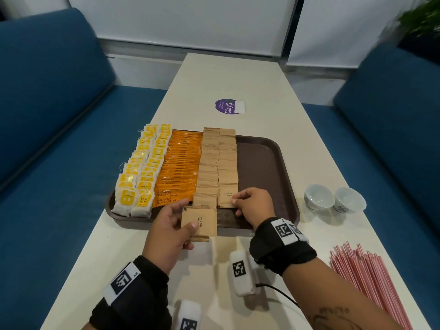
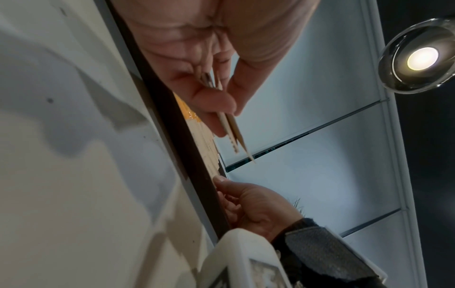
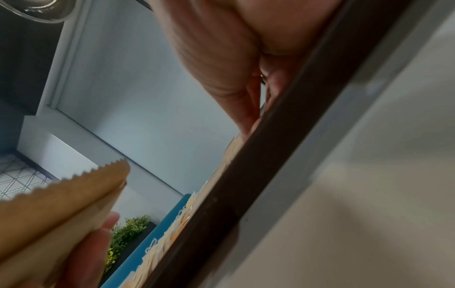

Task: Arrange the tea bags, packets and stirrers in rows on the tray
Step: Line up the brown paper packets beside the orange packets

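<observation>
Brown plastic showed only on the right part of the tray [image 1: 264, 163]; the rest was already filled. From the left ran two rows of yellow tea bags [image 1: 140, 170], one row of orange coffee packets [image 1: 181, 167] and two rows of brown sugar packets [image 1: 217, 165] — all overlapping from far edge to near. My left hand [image 1: 170, 232] was curled round a small stack of sugar packets [image 1: 200, 223], held just over the tray's near rim. My right hand [image 1: 254, 204] pinched the nearest packet of the right sugar row, fingers bent onto its edge.

I judged the sugar rows nearly finished, with only the stack left to lay. The pink stirrers [image 1: 366, 279] lay untouched on the desk [image 1: 238, 77] at the near right, well apart from the tray — that row had not been started.

Labels I could read: "BROWN SUGAR" on the sugar packets, "AMERICAN BLACK COFFEE" on the orange ones, "RELAX" on one tea bag. A purple sticker [image 1: 226, 106] farther up the desk read "ClayG", the rest covered.
</observation>
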A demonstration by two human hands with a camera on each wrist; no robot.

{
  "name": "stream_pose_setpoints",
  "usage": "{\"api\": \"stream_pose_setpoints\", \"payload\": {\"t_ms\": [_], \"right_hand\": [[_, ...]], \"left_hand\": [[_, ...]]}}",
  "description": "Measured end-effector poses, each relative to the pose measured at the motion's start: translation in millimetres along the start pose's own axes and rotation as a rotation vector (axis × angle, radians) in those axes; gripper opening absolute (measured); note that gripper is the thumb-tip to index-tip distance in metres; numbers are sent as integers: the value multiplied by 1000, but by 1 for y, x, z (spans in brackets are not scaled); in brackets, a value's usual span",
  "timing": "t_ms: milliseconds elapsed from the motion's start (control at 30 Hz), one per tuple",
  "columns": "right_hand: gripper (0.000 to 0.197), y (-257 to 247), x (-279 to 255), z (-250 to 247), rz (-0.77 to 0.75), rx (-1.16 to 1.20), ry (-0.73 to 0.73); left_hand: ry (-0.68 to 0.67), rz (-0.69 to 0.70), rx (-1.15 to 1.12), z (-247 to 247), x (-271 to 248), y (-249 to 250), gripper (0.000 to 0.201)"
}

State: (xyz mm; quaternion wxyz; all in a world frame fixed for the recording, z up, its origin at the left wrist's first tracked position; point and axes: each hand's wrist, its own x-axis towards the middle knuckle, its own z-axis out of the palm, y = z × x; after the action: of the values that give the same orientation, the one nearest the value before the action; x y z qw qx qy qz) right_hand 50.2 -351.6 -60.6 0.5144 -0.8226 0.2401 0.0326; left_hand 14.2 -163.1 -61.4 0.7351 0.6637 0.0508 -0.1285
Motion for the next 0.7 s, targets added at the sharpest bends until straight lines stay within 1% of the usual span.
{"api": "stream_pose_setpoints", "payload": {"t_ms": [100,200,233,300,367,433,467,600,700], "right_hand": [[14,2,-4,-5,-57,3,-2],[7,-4,-18,-15,-132,34,-22],[8,-8,-26,-19,-154,49,-69],[10,-14,-41,-26,-177,113,-217],[17,-16,-52,-31,-163,169,-338],[26,-14,-60,-33,-126,177,-394],[27,-13,-63,-33,-105,182,-409],[23,-5,-70,-32,-76,181,-465],[17,-3,-73,-32,-78,219,-469]], "left_hand": [[-9,18,23,1,-2,2,46],[-13,45,42,3,-4,5,47],[-12,54,48,4,-5,6,47],[-11,79,61,6,-7,7,48],[-4,106,75,10,-9,8,49],[9,121,81,14,-12,9,50],[15,122,76,16,-14,9,50],[18,113,71,21,-16,10,49],[9,119,96,23,-19,11,36]]}}
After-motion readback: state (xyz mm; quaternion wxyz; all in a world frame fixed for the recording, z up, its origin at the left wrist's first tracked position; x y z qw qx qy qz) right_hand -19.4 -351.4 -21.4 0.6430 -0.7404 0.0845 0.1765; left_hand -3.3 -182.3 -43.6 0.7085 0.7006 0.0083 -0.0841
